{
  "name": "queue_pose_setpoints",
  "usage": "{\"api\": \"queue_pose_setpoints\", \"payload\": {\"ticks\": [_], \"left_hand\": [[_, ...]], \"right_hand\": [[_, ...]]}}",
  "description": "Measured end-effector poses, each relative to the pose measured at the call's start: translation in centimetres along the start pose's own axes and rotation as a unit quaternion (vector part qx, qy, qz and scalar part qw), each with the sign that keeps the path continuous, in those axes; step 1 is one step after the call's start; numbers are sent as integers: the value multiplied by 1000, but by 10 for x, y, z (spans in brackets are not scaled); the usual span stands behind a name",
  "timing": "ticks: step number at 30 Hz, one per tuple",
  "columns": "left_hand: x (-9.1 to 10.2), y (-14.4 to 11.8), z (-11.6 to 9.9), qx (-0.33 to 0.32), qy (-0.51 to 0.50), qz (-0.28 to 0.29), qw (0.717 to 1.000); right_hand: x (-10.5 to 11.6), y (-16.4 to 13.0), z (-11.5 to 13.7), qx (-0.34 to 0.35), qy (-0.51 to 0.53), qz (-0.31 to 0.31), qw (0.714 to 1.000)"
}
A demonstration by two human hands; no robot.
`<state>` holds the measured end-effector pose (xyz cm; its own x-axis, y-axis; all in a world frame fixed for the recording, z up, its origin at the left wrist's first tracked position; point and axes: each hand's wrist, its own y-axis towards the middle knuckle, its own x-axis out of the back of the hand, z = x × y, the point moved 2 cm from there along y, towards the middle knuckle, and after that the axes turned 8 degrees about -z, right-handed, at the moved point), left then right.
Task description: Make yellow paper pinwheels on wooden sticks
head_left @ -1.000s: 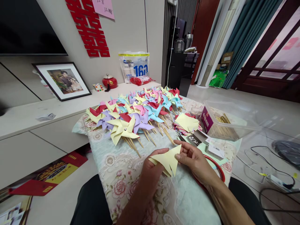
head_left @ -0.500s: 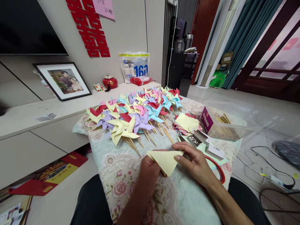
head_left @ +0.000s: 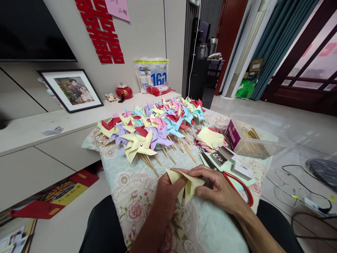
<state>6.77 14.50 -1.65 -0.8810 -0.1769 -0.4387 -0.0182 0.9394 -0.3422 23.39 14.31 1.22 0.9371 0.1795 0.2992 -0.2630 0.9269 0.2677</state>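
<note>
Folding inward now, the yellow paper square (head_left: 187, 182) no longer lies as a flat triangle: its points have been drawn toward the middle between left hand (head_left: 168, 191) and right hand (head_left: 219, 188), whose fingers pinch it above the desk (head_left: 131, 196), suggesting pinwheel vanes forming.

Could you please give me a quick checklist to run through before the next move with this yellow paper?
1. Yellow paper held by both hands: ok, left hand and right hand pinch it from either side.
2. Folded corners meeting at the centre: cannot tell, fingers cover it.
3. Box of pins within reach: ok, open just beyond the right hand.
4. Sticks in the clear box: ok, several visible.
5. Scissors clear of the hands: not ok, they lie right under the right hand.
6. Finished pinwheels out of the way: ok, piled farther back.
</note>
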Motion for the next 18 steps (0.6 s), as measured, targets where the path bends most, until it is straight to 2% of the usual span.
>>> {"api": "queue_pose_setpoints", "payload": {"ticks": [3, 6, 9, 13, 18], "left_hand": [[-4, -9, -12, -9, 13, -9, 1000], [-6, -13, -17, -18, 31, -10, 999], [-2, -6, -7, -11, 42, 0, 999], [6, 5, 10, -11, 82, -5, 997], [8, 8, 12, -32, 106, -6, 994]], "right_hand": [[0, -1, 0, -16, 2, 3, 1000], [-1, -2, -4, -58, 17, -21, 998], [-3, -4, -11, -108, 43, -55, 992], [-7, -7, -17, -160, 103, -48, 981], [-11, -8, -18, -200, 172, -53, 963]]}}
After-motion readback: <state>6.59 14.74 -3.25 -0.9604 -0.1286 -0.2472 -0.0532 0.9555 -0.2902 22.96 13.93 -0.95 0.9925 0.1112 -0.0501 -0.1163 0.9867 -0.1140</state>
